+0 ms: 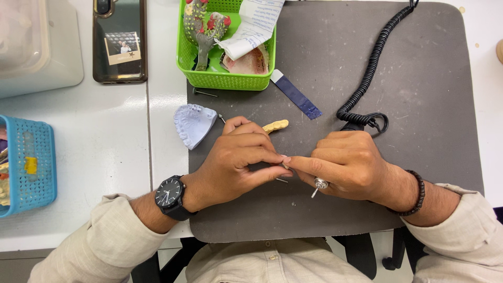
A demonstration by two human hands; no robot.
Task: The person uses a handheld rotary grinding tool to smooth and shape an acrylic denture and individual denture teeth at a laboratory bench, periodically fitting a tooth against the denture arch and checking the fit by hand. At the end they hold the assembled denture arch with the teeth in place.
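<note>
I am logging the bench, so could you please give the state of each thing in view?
Left hand: fingers pinched around a small part.
Right hand: gripping a corded handpiece, tip at the left fingers.
Yellowish dental piece: partly hidden behind the left hand.
Pale blue dental cast: lying untouched.
Green basket: filled.
Phone: face down.

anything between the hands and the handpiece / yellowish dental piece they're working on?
Nothing visible. The left hand and right hand meet fingertip to fingertip over the grey mat. The right hand grips the handpiece; the yellowish dental piece pokes out behind the left fingers. The plaster cast and green basket sit apart.
</note>
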